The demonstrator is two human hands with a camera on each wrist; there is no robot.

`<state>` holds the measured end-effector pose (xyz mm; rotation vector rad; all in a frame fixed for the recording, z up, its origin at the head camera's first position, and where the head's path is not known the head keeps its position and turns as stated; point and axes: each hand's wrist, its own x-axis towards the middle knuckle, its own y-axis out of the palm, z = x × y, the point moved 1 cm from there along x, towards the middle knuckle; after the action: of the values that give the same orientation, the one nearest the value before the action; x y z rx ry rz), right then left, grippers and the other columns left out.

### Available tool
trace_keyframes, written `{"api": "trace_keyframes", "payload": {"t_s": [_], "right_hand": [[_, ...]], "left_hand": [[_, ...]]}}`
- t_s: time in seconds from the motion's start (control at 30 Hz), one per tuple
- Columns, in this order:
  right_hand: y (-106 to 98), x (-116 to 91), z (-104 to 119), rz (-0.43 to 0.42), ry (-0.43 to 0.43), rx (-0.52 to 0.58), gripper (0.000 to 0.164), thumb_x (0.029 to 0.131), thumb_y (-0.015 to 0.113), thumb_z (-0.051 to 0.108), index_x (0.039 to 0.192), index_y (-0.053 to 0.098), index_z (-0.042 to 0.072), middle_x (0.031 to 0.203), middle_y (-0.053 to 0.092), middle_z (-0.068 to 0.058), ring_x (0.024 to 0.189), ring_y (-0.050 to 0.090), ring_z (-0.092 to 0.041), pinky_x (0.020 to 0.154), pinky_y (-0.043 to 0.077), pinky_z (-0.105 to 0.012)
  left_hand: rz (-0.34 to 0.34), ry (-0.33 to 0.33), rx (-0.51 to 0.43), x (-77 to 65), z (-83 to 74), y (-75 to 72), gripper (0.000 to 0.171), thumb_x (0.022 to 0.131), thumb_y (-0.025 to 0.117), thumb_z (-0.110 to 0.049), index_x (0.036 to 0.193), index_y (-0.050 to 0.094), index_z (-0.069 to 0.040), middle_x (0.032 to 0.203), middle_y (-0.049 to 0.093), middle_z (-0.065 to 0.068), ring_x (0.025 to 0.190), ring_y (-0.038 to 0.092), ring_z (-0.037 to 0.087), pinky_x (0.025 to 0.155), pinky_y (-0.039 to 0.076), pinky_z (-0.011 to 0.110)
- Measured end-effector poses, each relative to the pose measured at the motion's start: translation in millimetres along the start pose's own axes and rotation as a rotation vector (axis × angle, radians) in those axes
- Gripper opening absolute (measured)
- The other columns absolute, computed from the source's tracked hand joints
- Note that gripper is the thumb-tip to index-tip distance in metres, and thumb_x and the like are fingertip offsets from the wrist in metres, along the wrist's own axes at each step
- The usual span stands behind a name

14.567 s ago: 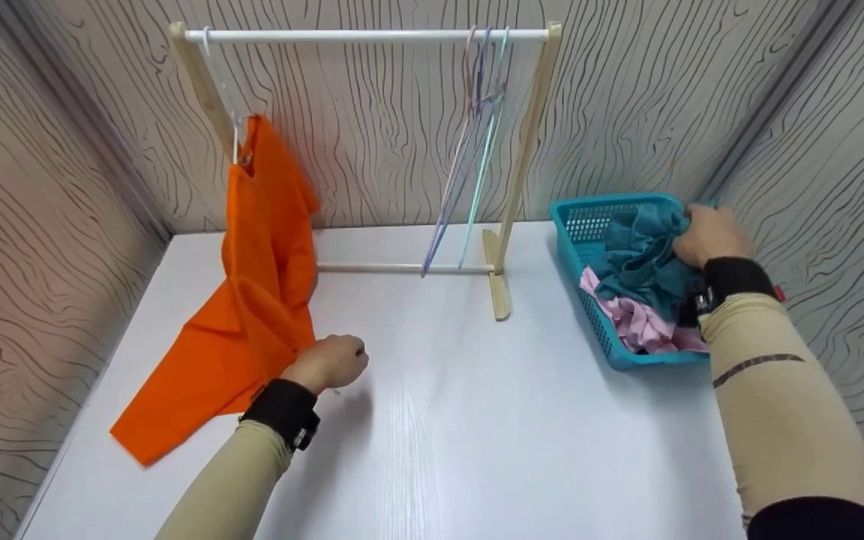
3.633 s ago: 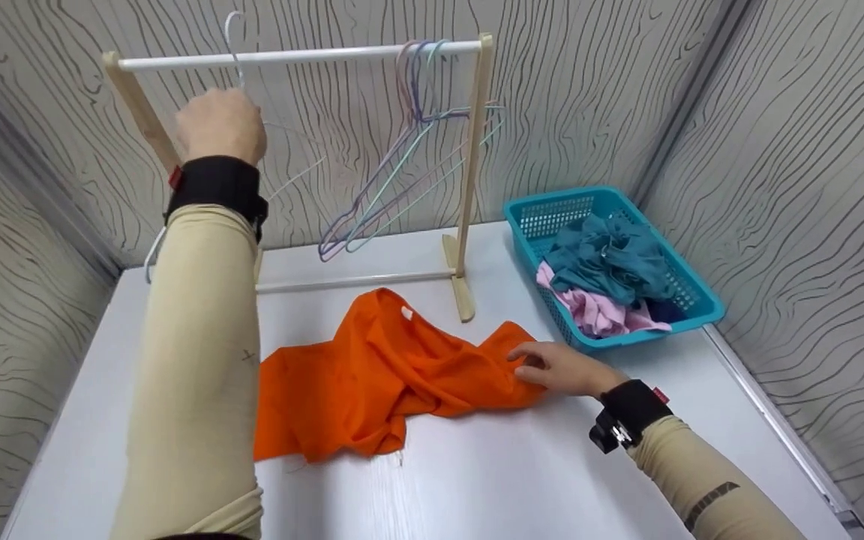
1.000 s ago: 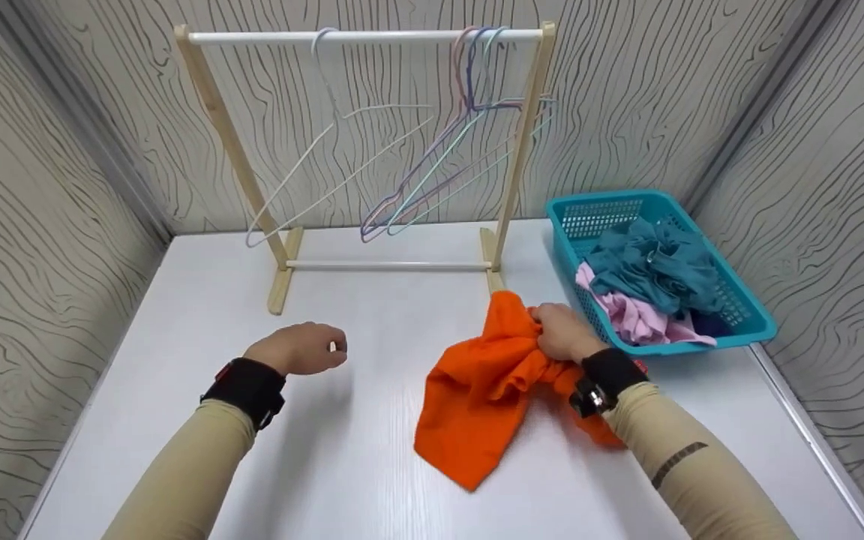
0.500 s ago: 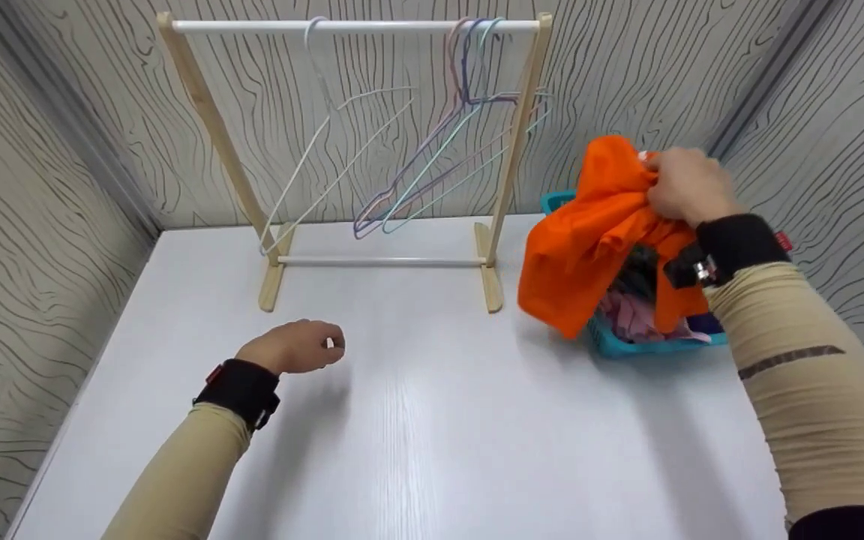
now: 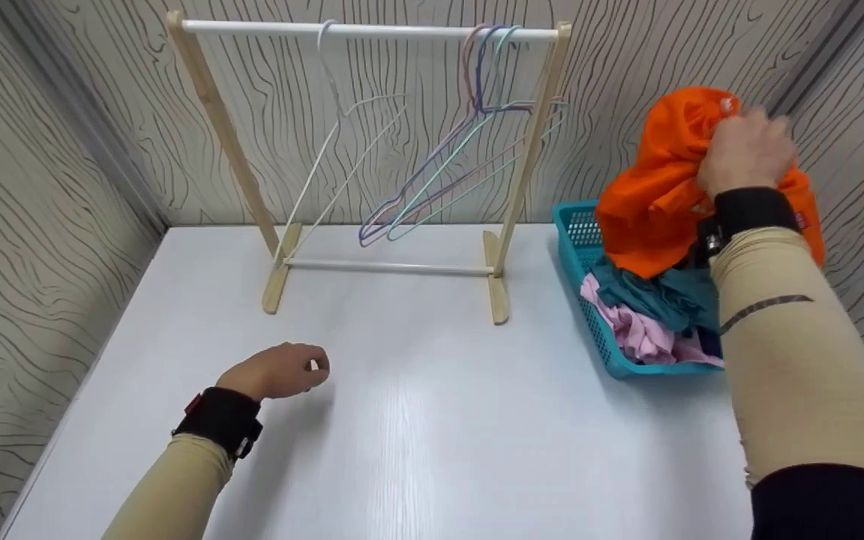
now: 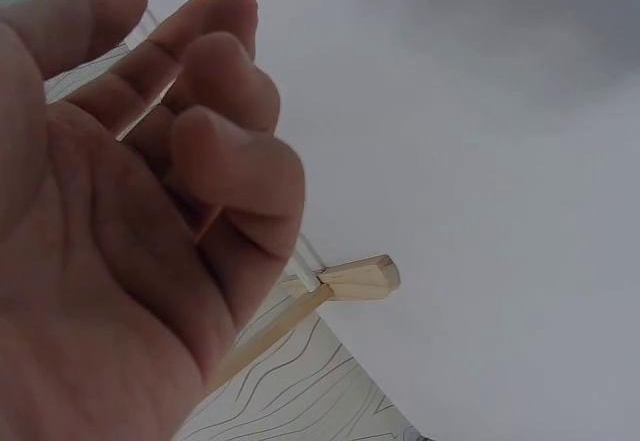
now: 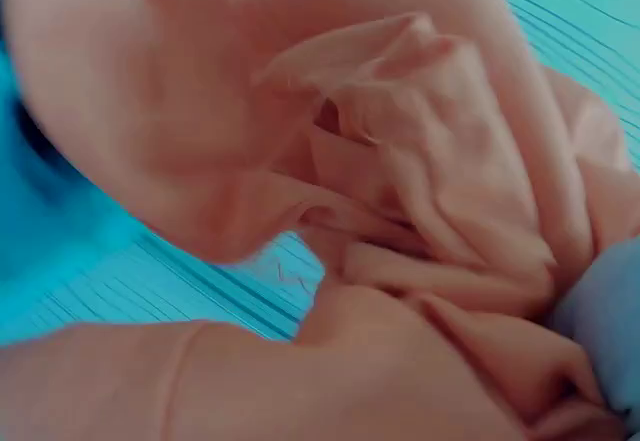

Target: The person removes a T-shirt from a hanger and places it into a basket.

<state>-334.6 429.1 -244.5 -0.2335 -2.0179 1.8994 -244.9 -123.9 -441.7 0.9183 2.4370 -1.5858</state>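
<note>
In the head view my right hand (image 5: 748, 154) grips a bunched orange shirt (image 5: 657, 195) with a white label, above the back of the teal basket (image 5: 589, 319). Folds of the shirt (image 7: 440, 151) fill the right wrist view, where its colour looks washed out. Under it in the basket lie a teal cloth (image 5: 649, 296), a pink cloth (image 5: 638, 334) and a bit of dark blue cloth. Over the white table, at the left, my left hand (image 5: 278, 370) is loosely curled and holds nothing. The left wrist view shows its bent fingers (image 6: 235, 161) apart from any object.
A wooden rack (image 5: 526, 165) with a white top rail (image 5: 402, 30) stands at the back of the table. A bare white hanger (image 5: 312, 176) hangs left of centre. Pink, purple and mint hangers (image 5: 439, 161) hang bunched near the right post. Wood-grain panels surround the table.
Earlier the orange shirt hung on the white hanger, then lay on the table with the hanger bare. My right hand has since lifted it rightward and up over the basket. My left hand stays low.
</note>
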Motion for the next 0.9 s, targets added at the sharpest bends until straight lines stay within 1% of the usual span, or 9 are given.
{"api": "trace_keyframes", "payload": {"t_s": [0.13, 0.23, 0.3, 0.37, 0.43, 0.5, 0.67, 0.77, 0.9], "right_hand": [[71.7, -10.1, 2.2, 0.102, -0.094, 0.174, 0.050, 0.087, 0.051, 0.012, 0.133, 0.045, -0.008, 0.137, 0.028, -0.041, 0.125, 0.027, -0.061, 0.094, 0.037, -0.071], [121.0, -21.6, -0.7, 0.211, -0.174, 0.296, 0.056, 0.087, 0.048, 0.012, 0.140, 0.040, -0.003, 0.140, 0.020, -0.043, 0.125, 0.021, -0.064, 0.097, 0.031, -0.074], [145.6, -27.9, -2.8, 0.274, -0.226, 0.333, 0.061, 0.087, 0.047, 0.012, 0.144, 0.034, -0.002, 0.143, 0.015, -0.043, 0.126, 0.018, -0.064, 0.100, 0.026, -0.075], [162.3, -32.3, -2.2, 0.311, -0.251, 0.353, 0.065, 0.087, 0.047, 0.012, 0.148, 0.028, 0.000, 0.147, 0.012, -0.041, 0.130, 0.014, -0.062, 0.102, 0.023, -0.075], [172.2, -34.6, 0.2, 0.335, -0.259, 0.363, 0.069, 0.087, 0.047, 0.014, 0.150, 0.022, 0.002, 0.150, 0.011, -0.038, 0.135, 0.010, -0.059, 0.103, 0.019, -0.076], [176.0, -34.8, 3.9, 0.344, -0.264, 0.376, 0.071, 0.087, 0.048, 0.015, 0.151, 0.018, 0.003, 0.153, 0.011, -0.035, 0.138, 0.007, -0.056, 0.104, 0.012, -0.078], [171.8, -33.7, 14.1, 0.343, -0.284, 0.350, 0.071, 0.087, 0.047, 0.015, 0.151, 0.018, 0.005, 0.158, 0.010, -0.030, 0.143, 0.001, -0.052, 0.101, -0.004, -0.081], [165.4, -36.0, 21.3, 0.320, -0.302, 0.323, 0.069, 0.088, 0.046, 0.014, 0.151, 0.021, 0.005, 0.157, 0.010, -0.031, 0.142, 0.001, -0.053, 0.101, -0.007, -0.080], [155.4, -43.9, 34.0, 0.323, -0.348, 0.300, 0.062, 0.091, 0.047, 0.017, 0.149, 0.028, 0.004, 0.155, 0.014, -0.032, 0.140, 0.005, -0.054, 0.103, -0.003, -0.078]], "left_hand": [[0.006, -0.022, -0.008, -4.7, 2.4, 6.2, 0.015, 0.095, 0.053, -0.024, 0.103, 0.065, -0.018, 0.083, 0.063, -0.001, 0.076, 0.054, 0.014, 0.068, 0.042, 0.034], [0.012, -0.036, -0.009, -6.1, 3.8, 9.6, 0.014, 0.094, 0.054, -0.024, 0.102, 0.065, -0.019, 0.082, 0.063, -0.002, 0.075, 0.054, 0.014, 0.067, 0.042, 0.033], [0.014, -0.033, -0.009, -6.7, 4.5, 10.8, 0.014, 0.094, 0.054, -0.024, 0.102, 0.065, -0.019, 0.082, 0.063, -0.002, 0.075, 0.054, 0.014, 0.067, 0.042, 0.033], [0.017, -0.031, -0.009, -6.5, 5.3, 11.8, 0.015, 0.094, 0.053, -0.023, 0.102, 0.065, -0.018, 0.081, 0.063, -0.002, 0.075, 0.054, 0.014, 0.067, 0.042, 0.033], [0.019, -0.028, -0.009, -6.2, 5.5, 12.6, 0.015, 0.094, 0.053, -0.023, 0.102, 0.065, -0.018, 0.081, 0.063, -0.002, 0.075, 0.054, 0.014, 0.068, 0.042, 0.033], [0.021, -0.023, -0.011, -5.2, 4.9, 13.2, 0.016, 0.094, 0.052, -0.023, 0.102, 0.065, -0.018, 0.081, 0.063, -0.002, 0.075, 0.054, 0.014, 0.068, 0.042, 0.033], [0.031, -0.015, -0.014, -2.1, 2.5, 12.7, 0.015, 0.094, 0.052, -0.023, 0.102, 0.065, -0.019, 0.082, 0.063, -0.002, 0.075, 0.055, 0.014, 0.069, 0.043, 0.033], [0.029, -0.014, -0.012, -0.4, 0.6, 10.6, 0.015, 0.095, 0.052, -0.022, 0.103, 0.065, -0.018, 0.083, 0.064, -0.001, 0.076, 0.055, 0.014, 0.070, 0.044, 0.033], [0.021, 0.001, -0.004, 4.0, -1.0, 7.2, 0.016, 0.097, 0.052, -0.023, 0.104, 0.065, -0.017, 0.084, 0.064, -0.001, 0.076, 0.055, 0.014, 0.071, 0.045, 0.034]]}}
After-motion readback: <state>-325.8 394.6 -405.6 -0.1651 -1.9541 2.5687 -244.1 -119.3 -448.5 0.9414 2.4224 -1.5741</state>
